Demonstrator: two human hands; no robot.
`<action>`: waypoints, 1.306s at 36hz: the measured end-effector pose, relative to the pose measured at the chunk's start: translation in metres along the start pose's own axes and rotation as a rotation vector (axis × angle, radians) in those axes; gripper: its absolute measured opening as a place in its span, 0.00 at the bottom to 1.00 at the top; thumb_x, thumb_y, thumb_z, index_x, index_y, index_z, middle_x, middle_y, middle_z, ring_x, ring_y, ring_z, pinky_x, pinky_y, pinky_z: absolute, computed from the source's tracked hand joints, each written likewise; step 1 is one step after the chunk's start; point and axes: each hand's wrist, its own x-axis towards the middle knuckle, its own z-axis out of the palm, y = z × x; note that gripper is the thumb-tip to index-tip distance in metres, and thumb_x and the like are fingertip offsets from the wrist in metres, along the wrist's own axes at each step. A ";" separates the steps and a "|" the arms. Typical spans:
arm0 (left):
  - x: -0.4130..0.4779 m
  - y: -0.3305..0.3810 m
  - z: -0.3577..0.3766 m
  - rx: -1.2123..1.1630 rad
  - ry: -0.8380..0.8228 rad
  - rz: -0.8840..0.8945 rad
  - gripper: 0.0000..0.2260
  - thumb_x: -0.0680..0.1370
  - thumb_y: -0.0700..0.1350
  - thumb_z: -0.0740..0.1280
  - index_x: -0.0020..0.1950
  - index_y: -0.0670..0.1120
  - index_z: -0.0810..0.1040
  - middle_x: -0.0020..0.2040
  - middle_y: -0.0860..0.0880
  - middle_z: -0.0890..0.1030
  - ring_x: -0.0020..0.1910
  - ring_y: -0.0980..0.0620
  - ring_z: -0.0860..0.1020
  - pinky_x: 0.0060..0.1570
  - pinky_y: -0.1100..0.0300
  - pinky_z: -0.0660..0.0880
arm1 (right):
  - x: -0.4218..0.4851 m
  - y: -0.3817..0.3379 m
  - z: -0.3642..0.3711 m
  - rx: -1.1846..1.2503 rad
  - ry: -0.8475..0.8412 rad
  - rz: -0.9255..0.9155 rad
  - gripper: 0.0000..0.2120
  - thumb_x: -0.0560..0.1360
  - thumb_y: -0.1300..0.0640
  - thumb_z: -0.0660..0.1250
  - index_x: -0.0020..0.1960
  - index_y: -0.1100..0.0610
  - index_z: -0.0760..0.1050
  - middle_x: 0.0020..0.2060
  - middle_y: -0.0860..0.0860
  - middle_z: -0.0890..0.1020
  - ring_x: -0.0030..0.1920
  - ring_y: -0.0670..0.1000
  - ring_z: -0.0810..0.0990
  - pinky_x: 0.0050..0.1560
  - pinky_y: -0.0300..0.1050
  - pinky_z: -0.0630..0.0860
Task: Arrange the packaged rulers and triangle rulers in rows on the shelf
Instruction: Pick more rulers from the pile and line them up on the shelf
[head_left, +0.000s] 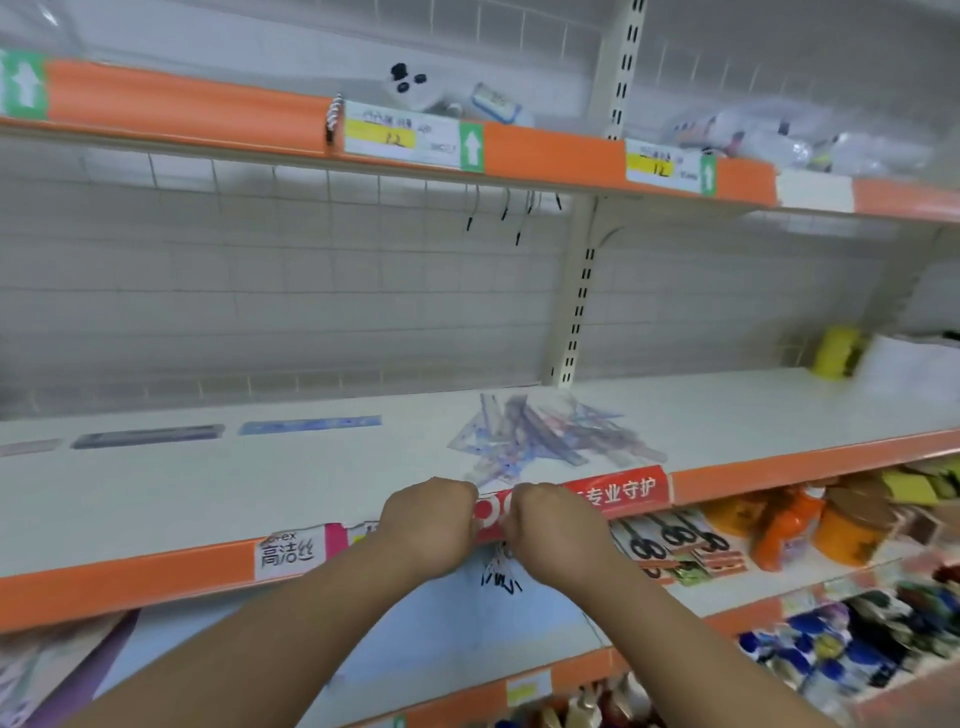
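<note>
A loose pile of clear packaged rulers and triangle rulers lies on the white middle shelf, right of centre. Further left, along the back of that shelf, a blue ruler, a dark ruler and a pale one lie end to end in a row. My left hand and my right hand are side by side at the shelf's front edge, just below the pile. Both have curled fingers and overlap the red label strip. Nothing shows inside either hand.
An upper shelf with orange edge and price tags holds bagged goods. A yellow item and white packs sit at the middle shelf's far right. Lower shelves hold scissors, orange jars and colourful packets. A metal upright divides the back grid.
</note>
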 end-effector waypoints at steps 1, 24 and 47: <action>0.003 0.007 0.001 0.009 -0.001 0.008 0.05 0.79 0.46 0.60 0.48 0.48 0.74 0.52 0.47 0.79 0.50 0.45 0.78 0.40 0.58 0.68 | -0.001 0.008 -0.001 0.003 0.004 0.004 0.09 0.79 0.53 0.57 0.48 0.57 0.72 0.48 0.55 0.80 0.45 0.57 0.76 0.39 0.44 0.64; 0.141 0.063 0.004 -0.016 0.000 0.196 0.08 0.80 0.46 0.58 0.53 0.49 0.75 0.55 0.48 0.79 0.47 0.47 0.77 0.39 0.57 0.68 | 0.070 0.115 -0.011 0.006 0.039 0.230 0.13 0.79 0.53 0.58 0.36 0.54 0.62 0.42 0.54 0.76 0.42 0.54 0.73 0.30 0.43 0.59; 0.202 0.045 0.018 -0.012 -0.101 -0.272 0.15 0.80 0.55 0.59 0.59 0.46 0.72 0.56 0.47 0.76 0.53 0.47 0.77 0.45 0.58 0.70 | 0.165 0.181 0.001 -0.041 -0.149 0.104 0.14 0.75 0.60 0.60 0.61 0.57 0.70 0.52 0.52 0.76 0.51 0.54 0.77 0.42 0.42 0.67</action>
